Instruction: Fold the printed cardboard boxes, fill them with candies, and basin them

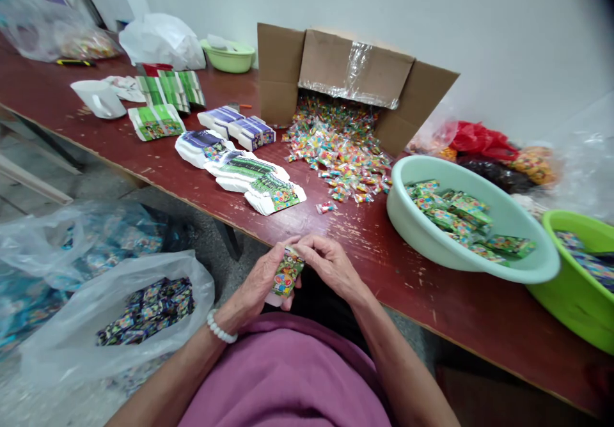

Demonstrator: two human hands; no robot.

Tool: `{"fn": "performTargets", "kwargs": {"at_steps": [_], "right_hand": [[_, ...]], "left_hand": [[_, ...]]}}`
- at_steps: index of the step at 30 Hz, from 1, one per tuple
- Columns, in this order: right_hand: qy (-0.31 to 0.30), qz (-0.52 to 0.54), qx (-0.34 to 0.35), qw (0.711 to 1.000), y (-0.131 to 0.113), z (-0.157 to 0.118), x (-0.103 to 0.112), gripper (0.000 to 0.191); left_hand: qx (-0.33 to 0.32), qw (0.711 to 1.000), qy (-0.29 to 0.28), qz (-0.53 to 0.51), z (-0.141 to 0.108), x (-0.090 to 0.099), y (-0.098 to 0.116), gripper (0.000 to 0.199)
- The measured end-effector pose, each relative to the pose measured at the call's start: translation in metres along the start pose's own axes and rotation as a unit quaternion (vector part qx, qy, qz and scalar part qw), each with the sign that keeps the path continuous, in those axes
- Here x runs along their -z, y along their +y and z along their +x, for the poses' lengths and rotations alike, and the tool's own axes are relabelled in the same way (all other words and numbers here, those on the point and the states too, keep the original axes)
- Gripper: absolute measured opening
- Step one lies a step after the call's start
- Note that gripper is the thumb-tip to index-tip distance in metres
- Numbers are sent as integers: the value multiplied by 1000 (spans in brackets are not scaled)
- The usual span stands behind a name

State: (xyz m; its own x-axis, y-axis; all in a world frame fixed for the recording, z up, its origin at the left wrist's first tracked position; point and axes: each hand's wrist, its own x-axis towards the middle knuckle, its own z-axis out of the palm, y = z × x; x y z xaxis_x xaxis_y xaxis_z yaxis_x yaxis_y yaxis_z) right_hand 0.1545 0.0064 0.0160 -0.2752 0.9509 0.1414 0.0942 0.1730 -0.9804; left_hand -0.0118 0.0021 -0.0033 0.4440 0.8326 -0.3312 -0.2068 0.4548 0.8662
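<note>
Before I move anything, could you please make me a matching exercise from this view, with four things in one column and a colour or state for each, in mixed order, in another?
Column one
1. Left hand
2. Mug
3. Carton
4. Aqua basin

Column two
A. Open, with wrapped candies spilling out
B. Holding several green packets
C. Gripping a printed packet, with a bead bracelet at the wrist
D. White, near green bundles

Right pairs: 1-C, 2-D, 3-A, 4-B
</note>
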Motion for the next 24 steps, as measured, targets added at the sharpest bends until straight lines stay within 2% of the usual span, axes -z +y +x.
{"fn": "performTargets", "kwargs": {"at_steps": [3,5,7,9,11,14,16,18,20,22,24], "right_hand": [[6,-135,88,987,4,-5,-1,17],[-16,-182,93,979,10,3,8,20],[-2,-241,59,969,18,21,24,26],[88,-342,7,935,28,45,46,25],[143,-390,-28,909,40,67,66,32],[158,-409,-67,896,55,85,86,31],[152,-406,-89,897,63,86,93,22],[142,-390,-103,904,67,84,97,16],[134,-365,-108,915,66,80,100,18],[124,-328,-106,930,62,75,98,22],[105,-285,-101,947,55,67,90,27]], "left_hand": [[8,999,11,-35,-2,-2,1,67],[12,998,4,-56,-2,-3,1,64],[18,997,-4,-71,-3,-3,0,54],[31,996,-6,-87,-4,-1,-3,42],[63,992,-19,-103,-6,3,-8,36],[121,984,-51,-120,-12,17,-18,36],[123,986,-43,-100,-17,33,-21,35],[101,994,-33,-10,-21,53,-17,34],[68,986,-33,146,-25,73,-7,36],[88,948,-90,293,-28,90,4,35],[119,903,-135,391,-29,99,13,28]]}}
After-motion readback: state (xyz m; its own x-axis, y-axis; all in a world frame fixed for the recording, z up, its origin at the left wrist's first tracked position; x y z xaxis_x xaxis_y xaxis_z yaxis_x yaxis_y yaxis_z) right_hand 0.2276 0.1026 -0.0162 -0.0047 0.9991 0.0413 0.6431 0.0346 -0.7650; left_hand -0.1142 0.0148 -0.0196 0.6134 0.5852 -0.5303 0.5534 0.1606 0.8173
